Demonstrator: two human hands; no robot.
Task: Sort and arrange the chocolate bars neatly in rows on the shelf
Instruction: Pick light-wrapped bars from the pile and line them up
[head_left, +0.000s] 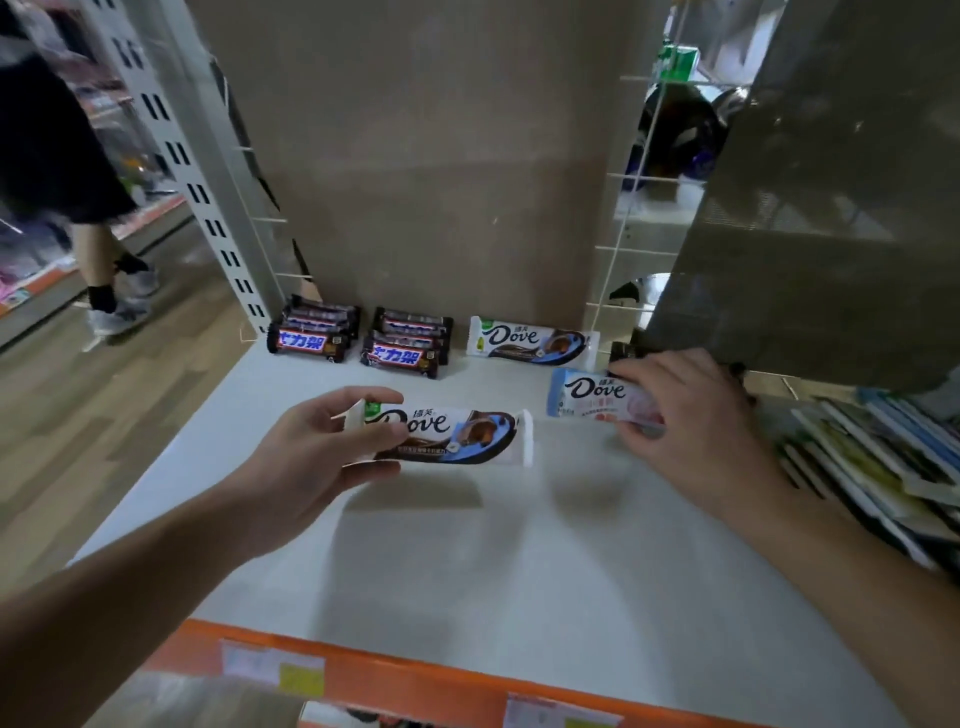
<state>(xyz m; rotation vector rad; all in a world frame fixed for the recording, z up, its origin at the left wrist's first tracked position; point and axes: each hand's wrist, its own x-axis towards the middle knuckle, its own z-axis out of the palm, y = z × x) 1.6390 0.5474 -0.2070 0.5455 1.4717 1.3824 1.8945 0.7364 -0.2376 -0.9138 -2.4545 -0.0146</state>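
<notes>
Already the back of the shelf carries a row: two stacks of dark bars at 11 o'clock and a laid Dove at 1 o'clock, sorted by kind.

The left hand pinches a matching white Dove by its left end. It holds the bar level above mid-shelf, probably bound for the laid one.

At 2 o'clock, the right hand grips a blue Dove by its right end, fingers curled over it. The bar sits just before the laid bar, likely to start its own row.

Both forearms reach in from 6 o'clock.
</notes>
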